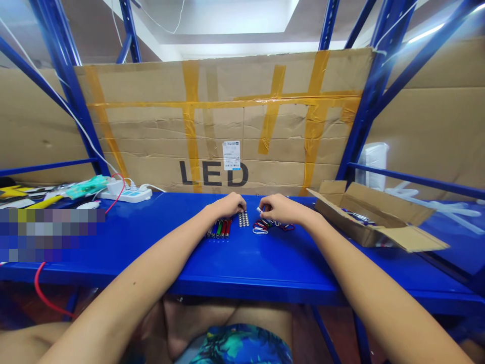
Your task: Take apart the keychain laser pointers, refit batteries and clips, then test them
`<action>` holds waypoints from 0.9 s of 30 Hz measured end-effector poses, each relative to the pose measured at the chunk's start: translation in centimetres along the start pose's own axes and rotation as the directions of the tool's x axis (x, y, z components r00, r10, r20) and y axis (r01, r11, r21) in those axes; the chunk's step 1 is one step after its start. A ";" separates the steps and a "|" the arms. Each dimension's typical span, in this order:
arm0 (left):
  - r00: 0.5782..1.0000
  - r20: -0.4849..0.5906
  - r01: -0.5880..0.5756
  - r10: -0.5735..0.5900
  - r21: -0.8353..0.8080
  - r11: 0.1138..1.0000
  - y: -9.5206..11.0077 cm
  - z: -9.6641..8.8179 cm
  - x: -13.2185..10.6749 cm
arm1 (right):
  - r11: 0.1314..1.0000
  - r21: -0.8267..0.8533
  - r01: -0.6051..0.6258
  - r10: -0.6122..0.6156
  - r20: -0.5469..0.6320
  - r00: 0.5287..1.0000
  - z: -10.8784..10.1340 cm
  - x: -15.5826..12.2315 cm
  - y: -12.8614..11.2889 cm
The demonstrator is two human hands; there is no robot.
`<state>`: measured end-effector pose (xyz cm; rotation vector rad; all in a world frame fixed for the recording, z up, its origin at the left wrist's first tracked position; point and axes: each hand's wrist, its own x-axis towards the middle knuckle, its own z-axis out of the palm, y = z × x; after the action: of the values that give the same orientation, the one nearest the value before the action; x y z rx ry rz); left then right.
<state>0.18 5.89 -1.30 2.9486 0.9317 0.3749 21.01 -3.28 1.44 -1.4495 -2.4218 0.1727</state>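
My left hand [231, 205] is at the top edge of a neat block of small silver button cells [243, 219], its fingers pinched together. Whether a cell is between them is too small to make out. Beneath and beside that forearm lies a row of slim metal tubes [220, 229] in red, green, blue and dark colours. My right hand [277, 207] is closed, pinching a small white and silver piece [259, 210] between thumb and fingers. Just below it are several carabiners [260, 227] in silver, red and dark colours, partly covered by the hand.
An open cardboard box [364, 212] with small metal items stands to the right on the blue table [257, 263]. At the left are a white power strip [131, 194], cables and piled bags. A large cardboard sheet [151, 136] forms the back wall between blue posts.
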 end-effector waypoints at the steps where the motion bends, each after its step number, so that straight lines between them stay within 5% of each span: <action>1: 1.000 0.003 0.005 -0.005 -0.010 1.000 0.0 0.1 0.0 | 1.000 -0.001 0.000 0.000 -0.001 1.000 0.0 0.0 0.0; 15: 0.992 -0.123 0.014 -0.004 0.081 0.997 -0.5 1.5 2.2 | 1.000 -0.006 -0.006 0.006 -0.006 1.000 -0.4 -0.2 -0.1; 21: 0.996 -0.039 0.082 -0.083 -0.023 0.996 0.0 0.3 3.3 | 0.998 0.032 -0.047 0.049 -0.056 0.997 -1.2 -0.3 0.2; 27: 0.972 0.174 0.124 -0.157 0.185 0.975 1.6 -1.1 4.0 | 0.998 0.022 -0.058 0.059 -0.084 0.995 -1.4 -0.4 0.2</action>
<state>4.00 6.82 0.86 2.9756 1.1943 0.0090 21.76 -3.59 2.62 -1.4896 -2.3063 0.1444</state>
